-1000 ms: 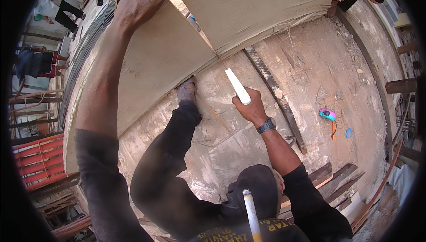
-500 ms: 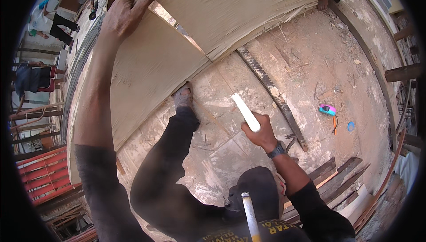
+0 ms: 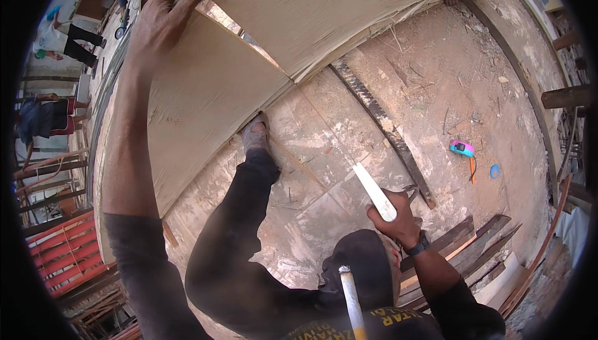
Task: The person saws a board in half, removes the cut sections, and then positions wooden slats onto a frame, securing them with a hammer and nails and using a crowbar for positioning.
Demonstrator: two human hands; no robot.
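A pale plywood sheet (image 3: 205,109) leans across the upper left, with a narrow wedge-shaped gap running through it to its near edge. My left hand (image 3: 165,13) grips the sheet's far edge beside the gap, thumb on top and fingers curled. In my right hand (image 3: 398,215) is a handsaw (image 3: 372,191) with a white tapered handle. Its thin blade, seen almost edge-on, reaches toward the end of the gap. My foot (image 3: 255,133) is planted at the sheet's near edge.
A dark wood strip (image 3: 383,125) lies on the dusty floor. Right of it are a pink-and-blue tape measure (image 3: 461,148) and a blue disc (image 3: 494,171). Boards (image 3: 464,246) are piled at lower right. A cigarette (image 3: 352,299) shows close up. Other people (image 3: 47,115) stand at far left.
My right hand has drawn the handsaw back, down and to the right, so more of the blade shows. My left hand stays on the plywood sheet.
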